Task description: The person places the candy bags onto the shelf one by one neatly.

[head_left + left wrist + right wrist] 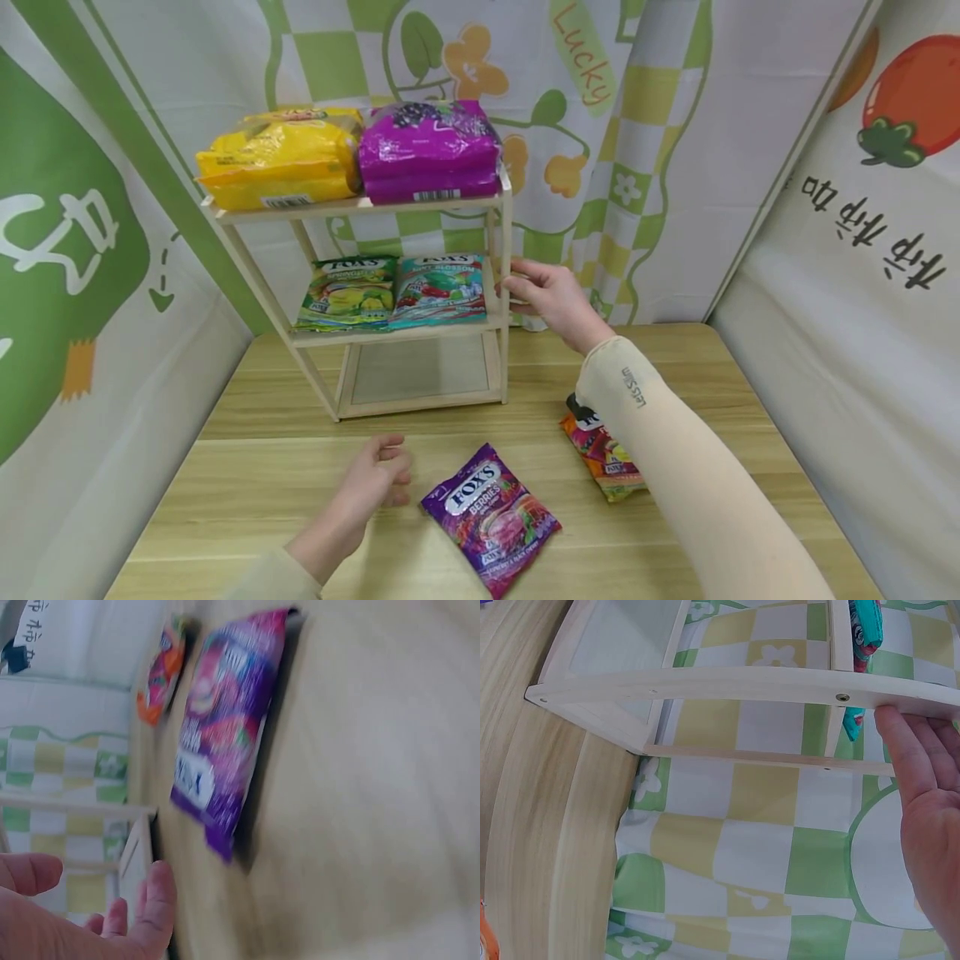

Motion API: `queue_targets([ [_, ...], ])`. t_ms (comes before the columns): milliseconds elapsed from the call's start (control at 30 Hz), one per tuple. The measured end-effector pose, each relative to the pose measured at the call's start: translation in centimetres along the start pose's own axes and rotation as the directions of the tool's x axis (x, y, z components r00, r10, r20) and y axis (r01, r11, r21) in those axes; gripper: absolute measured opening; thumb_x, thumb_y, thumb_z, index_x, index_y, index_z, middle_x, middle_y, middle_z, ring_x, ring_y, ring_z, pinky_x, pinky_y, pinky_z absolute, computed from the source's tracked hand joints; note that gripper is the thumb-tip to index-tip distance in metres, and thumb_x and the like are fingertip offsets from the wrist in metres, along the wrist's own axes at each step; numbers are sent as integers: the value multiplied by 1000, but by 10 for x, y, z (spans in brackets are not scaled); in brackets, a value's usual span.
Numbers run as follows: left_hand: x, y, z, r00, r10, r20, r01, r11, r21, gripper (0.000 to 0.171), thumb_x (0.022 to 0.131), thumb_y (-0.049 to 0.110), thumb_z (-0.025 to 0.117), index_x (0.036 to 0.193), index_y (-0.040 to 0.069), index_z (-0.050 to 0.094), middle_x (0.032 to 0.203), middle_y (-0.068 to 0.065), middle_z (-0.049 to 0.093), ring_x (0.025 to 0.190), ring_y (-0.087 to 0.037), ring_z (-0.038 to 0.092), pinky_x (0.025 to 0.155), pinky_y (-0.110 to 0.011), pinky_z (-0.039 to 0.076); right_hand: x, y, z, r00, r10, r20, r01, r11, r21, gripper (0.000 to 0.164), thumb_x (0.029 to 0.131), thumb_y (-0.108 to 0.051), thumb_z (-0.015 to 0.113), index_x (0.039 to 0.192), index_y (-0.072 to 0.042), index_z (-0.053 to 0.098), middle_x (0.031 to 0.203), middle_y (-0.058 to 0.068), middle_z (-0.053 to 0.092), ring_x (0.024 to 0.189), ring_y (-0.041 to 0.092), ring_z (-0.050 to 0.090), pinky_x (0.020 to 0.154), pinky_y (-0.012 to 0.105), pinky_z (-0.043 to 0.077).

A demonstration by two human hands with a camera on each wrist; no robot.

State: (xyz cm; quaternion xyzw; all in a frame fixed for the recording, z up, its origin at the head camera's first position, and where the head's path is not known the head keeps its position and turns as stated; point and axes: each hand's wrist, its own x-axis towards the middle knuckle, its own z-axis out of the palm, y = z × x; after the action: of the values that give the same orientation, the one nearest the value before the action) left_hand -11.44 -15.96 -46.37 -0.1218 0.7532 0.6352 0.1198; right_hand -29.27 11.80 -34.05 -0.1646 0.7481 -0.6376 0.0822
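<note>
My right hand (pixel 553 298) is at the right front post of a pale wooden rack (pixel 506 358), thumb in front and fingers reaching behind it. In the right wrist view the fingertips are hidden at the post. My left hand (pixel 367 483) hovers over the table, relaxed and holding nothing, left of a purple Fox's berries candy bag (pixel 491 521). On the rack's middle shelf lie a green candy bag (pixel 348 292) and a teal candy bag (pixel 440 289). Bulky yellow (pixel 281 158) and purple (pixel 430 154) packets sit on top.
An orange-red candy bag (pixel 603 458) lies on the wooden table (pixel 675 367), partly covered by the right forearm. A patterned curtain (pixel 645 167) hangs behind the rack. Printed cloth walls (pixel 817 275) stand at both sides.
</note>
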Motion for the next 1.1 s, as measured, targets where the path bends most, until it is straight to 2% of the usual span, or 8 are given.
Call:
queue_targets([
  [100, -5, -8, 8, 998, -49, 29, 50, 998, -47, 60, 100, 18, 59, 147, -8, 35, 133, -28, 47, 103, -36, 60, 80, -47, 63, -1, 0, 0, 1000, -1, 3, 1, 1000, -6, 49, 105, -23, 59, 152, -13, 50, 149, 15, 54, 132, 28, 58, 100, 35, 57],
  [233, -13, -19, 14, 987, -117, 110, 128, 986, -102, 65, 101, 24, 60, 148, -8, 28, 129, -31, 50, 99, -35, 63, 78, -47, 63, -1, 0, 0, 1000, -3, -1, 3, 1000, -10, 50, 105, -23, 59, 153, -12, 49, 150, 15, 54, 132, 28, 58, 100, 35, 57],
  [367, -20, -27, 18, 964, -172, 201, 200, 972, -127, 74, 101, 27, 62, 148, -11, 21, 127, -32, 51, 94, -33, 64, 78, -47, 64, -1, 1, 0, 1000, -6, -2, 5, 1000, -16, 50, 105, -24, 59, 153, -11, 49, 150, 14, 55, 132, 27, 58, 100, 34, 57],
  [567, -22, -33, 20, 929, -213, 303, 259, 959, -118, 75, 101, 36, 61, 144, -14, 25, 133, -35, 44, 97, -38, 65, 82, -52, 63, -1, 0, 1, 1000, -15, 3, 15, 1000, -22, 47, 105, -24, 59, 150, -13, 52, 147, 15, 57, 131, 27, 59, 100, 34, 57],
  [633, -22, -34, 19, 922, -226, 316, 273, 955, -114, 74, 101, 38, 61, 142, -13, 26, 132, -34, 44, 98, -39, 65, 82, -53, 62, -1, 0, 1, 1000, -20, 5, 20, 999, -25, 45, 105, -23, 59, 149, -13, 54, 145, 15, 59, 130, 26, 60, 100, 33, 57],
  [767, -21, -36, 20, 918, -239, 317, 283, 954, -100, 71, 100, 38, 61, 138, -12, 29, 127, -32, 45, 95, -40, 65, 80, -52, 63, -2, -1, 1, 1000, -18, 6, 18, 999, -32, 45, 105, -24, 59, 149, -14, 54, 143, 14, 60, 129, 26, 61, 99, 33, 57],
  [967, -20, -39, 20, 911, -250, 327, 289, 955, -74, 66, 100, 36, 61, 135, -13, 33, 124, -32, 49, 93, -41, 66, 79, -54, 63, -1, 0, 0, 1000, -4, -2, 4, 1000, -27, 51, 105, -25, 59, 153, -12, 48, 151, 14, 53, 133, 27, 57, 101, 35, 56],
  [1100, -19, -43, 21, 895, -255, 367, 298, 952, -65, 63, 101, 33, 58, 137, -13, 36, 124, -33, 54, 93, -40, 68, 80, -55, 63, -2, 0, 0, 1000, -18, 5, 18, 999, -32, 47, 105, -25, 59, 150, -14, 52, 146, 15, 58, 131, 26, 59, 101, 34, 57],
])
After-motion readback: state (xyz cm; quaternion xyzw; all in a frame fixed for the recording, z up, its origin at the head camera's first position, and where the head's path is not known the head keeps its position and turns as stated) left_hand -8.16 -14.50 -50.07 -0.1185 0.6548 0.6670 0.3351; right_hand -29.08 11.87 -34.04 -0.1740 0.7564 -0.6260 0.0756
